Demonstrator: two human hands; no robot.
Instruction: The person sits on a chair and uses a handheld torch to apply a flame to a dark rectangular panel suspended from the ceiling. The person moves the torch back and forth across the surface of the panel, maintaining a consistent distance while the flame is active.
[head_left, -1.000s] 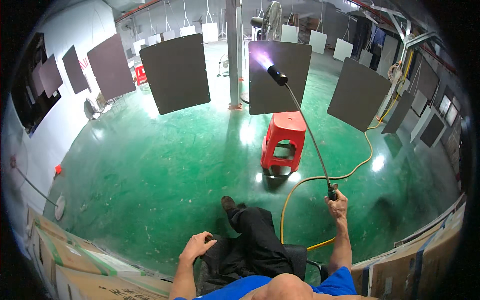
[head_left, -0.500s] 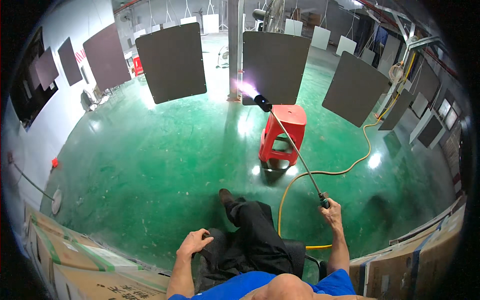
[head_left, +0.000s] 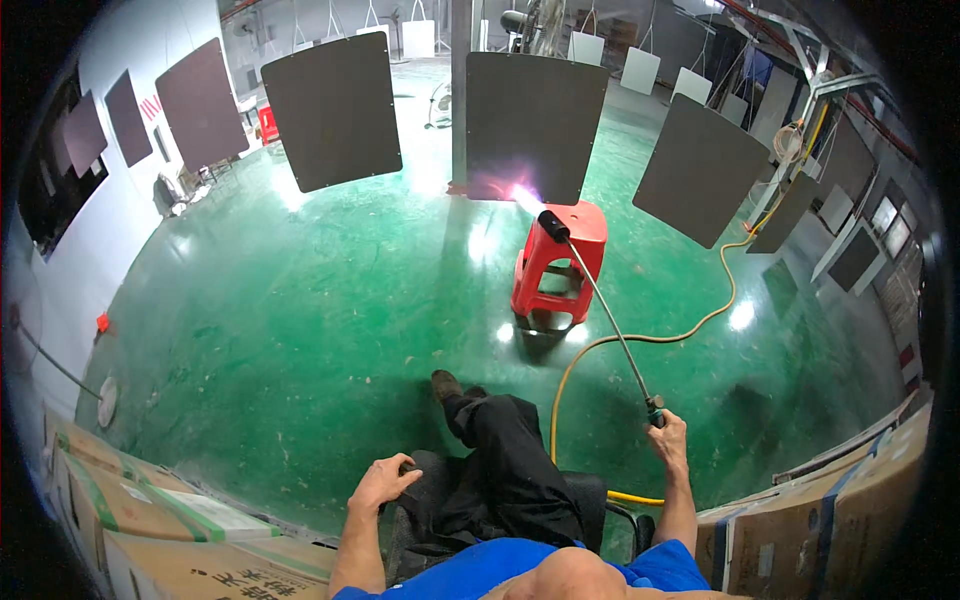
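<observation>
My right hand is wrapped round the handle of a long gas torch. Its thin metal tube slants up and left to a black nozzle, which burns with a white and violet flame. The flame plays at the lower edge of a dark grey hanging panel with rounded corners. A red plastic stool stands partly behind the nozzle. My left hand lies beside my left thigh, on a dark part of the seat, thumb and fingers apart; some fingers are hidden.
More dark panels hang in a row to both sides, with another on the right. A yellow hose curves over the green floor. Cardboard boxes flank me. A grey post rises behind the panels.
The torch nozzle and flame have moved down and right, from mid-panel to the panel's lower edge. The hanging panels sit slightly further left and higher in view. My left hand has barely moved.
</observation>
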